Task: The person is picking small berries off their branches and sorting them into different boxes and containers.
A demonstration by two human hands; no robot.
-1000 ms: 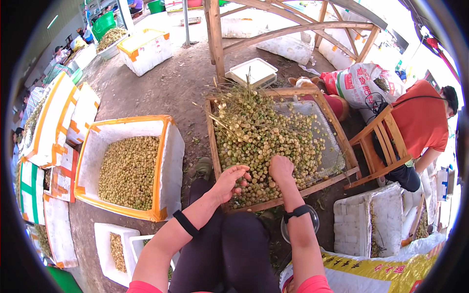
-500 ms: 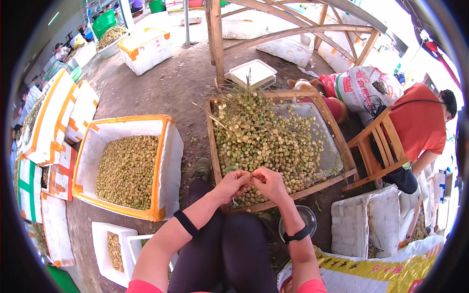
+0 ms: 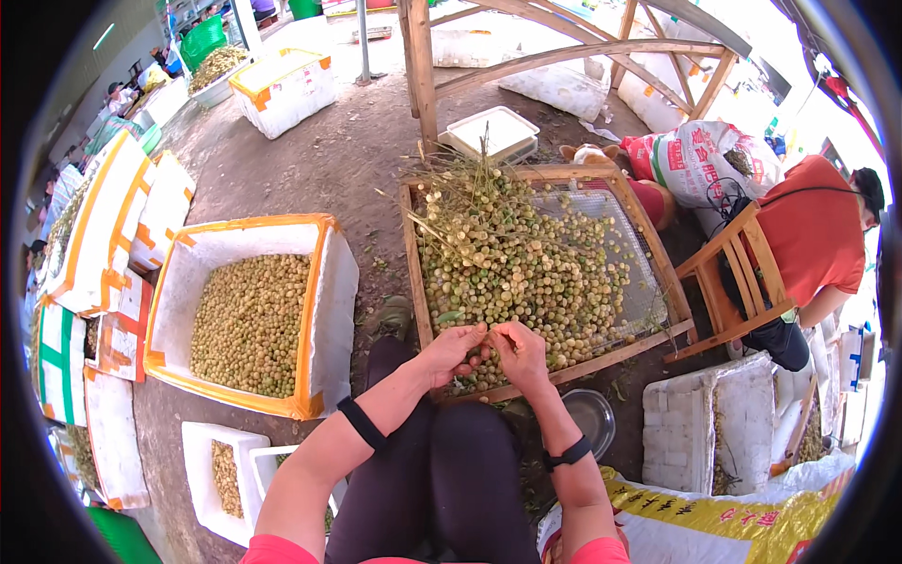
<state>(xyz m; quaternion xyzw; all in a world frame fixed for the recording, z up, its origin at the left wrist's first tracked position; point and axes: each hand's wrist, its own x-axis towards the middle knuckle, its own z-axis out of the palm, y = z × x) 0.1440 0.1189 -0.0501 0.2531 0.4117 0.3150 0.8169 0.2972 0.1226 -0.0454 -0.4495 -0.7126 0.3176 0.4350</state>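
My left hand [image 3: 455, 352] and my right hand [image 3: 520, 353] meet at their fingertips over the near edge of a wood-framed mesh tray [image 3: 411, 252]. Both are closed in a pinch; whatever lies between the fingers is too small and covered to make out. Just beyond them, a heap of small round yellow-green fruits [image 3: 526, 268] fills much of the tray. Many hang on thin brown stems [image 3: 460, 183], bunched at the far left corner. Bare mesh [image 3: 639, 273] shows along the tray's right side.
On my left stands a white foam box [image 3: 340, 310] with orange tape, holding loose fruits. A smaller white box [image 3: 202, 489] sits nearer. A metal bowl [image 3: 592, 423] lies by my right forearm. At right, a person in a red shirt [image 3: 813, 221] is beside a wooden chair [image 3: 742, 273].
My hands stay together near the same spot, with fingers slightly shifted. The view has moved a little, and more of the metal bowl shows beside my right forearm.
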